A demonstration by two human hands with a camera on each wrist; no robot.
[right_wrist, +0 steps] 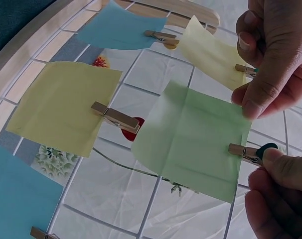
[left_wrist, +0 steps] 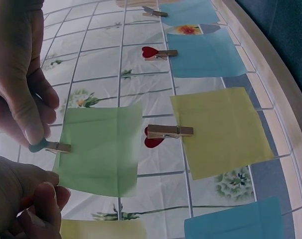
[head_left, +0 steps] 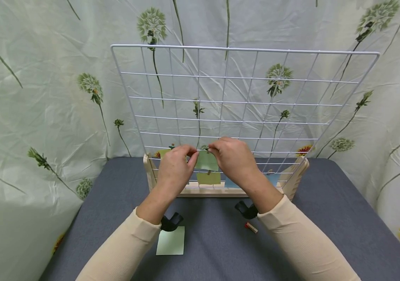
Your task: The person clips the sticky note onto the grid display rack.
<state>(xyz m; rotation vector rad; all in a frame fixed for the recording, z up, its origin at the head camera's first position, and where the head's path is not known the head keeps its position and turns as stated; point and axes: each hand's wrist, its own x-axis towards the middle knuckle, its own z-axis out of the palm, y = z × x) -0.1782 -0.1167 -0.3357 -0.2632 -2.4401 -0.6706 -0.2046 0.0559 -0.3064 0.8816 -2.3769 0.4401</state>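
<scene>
A pale green paper note lies against the white wire grid. My left hand pinches its upper left corner. At its top edge, my right hand pinches a small wooden clothespin with a teal heart; its jaws are on the note's edge. Directly below, a yellow note hangs from a clothespin with a red heart. Another yellow note hangs left of the green one, partly behind my left hand in the head view.
Blue notes hang on the lower right, another blue note lower left. The grid stands in a wooden base. On the dark table lie a light green note and a small red-ended clothespin.
</scene>
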